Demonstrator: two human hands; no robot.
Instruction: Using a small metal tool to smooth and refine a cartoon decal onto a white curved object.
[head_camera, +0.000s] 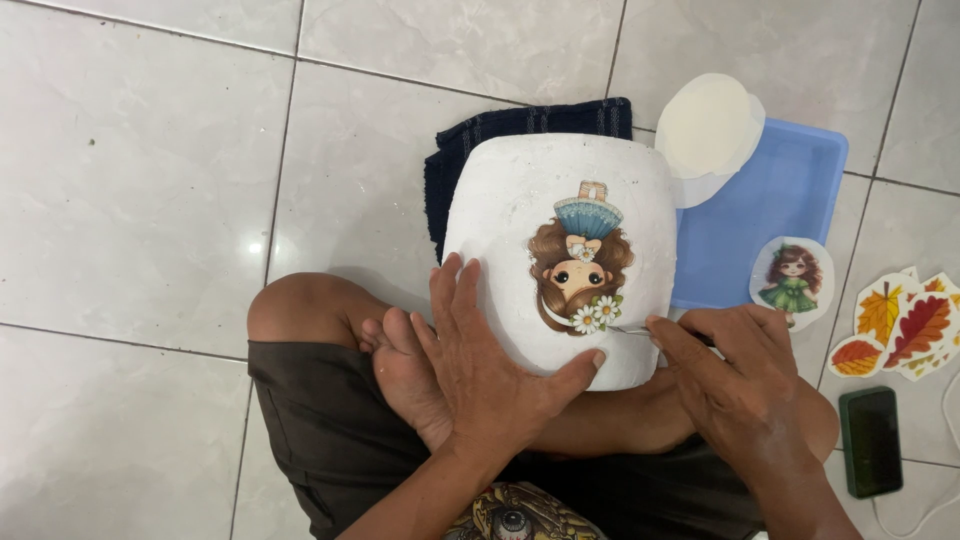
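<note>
Dark brown shorts (330, 440), black shirt (520, 515) with yellow eye print; bare arms, legs, foot; no sleeves, no jewellery seen.

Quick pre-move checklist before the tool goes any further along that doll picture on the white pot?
1. Left hand braces the white pot: ok, palm flat on it.
2. Right hand grips the thin tool: ok.
3. Tool tip at the edge of the doll picture: ok, by the daisies.
4. Picture fully stuck down: cannot tell.
5. Pot cushioned underneath: ok, dark cloth beneath.
6. Spare cut-outs within reach: ok, green doll cut-out on the blue tray, leaf cut-outs beside it.
</note>
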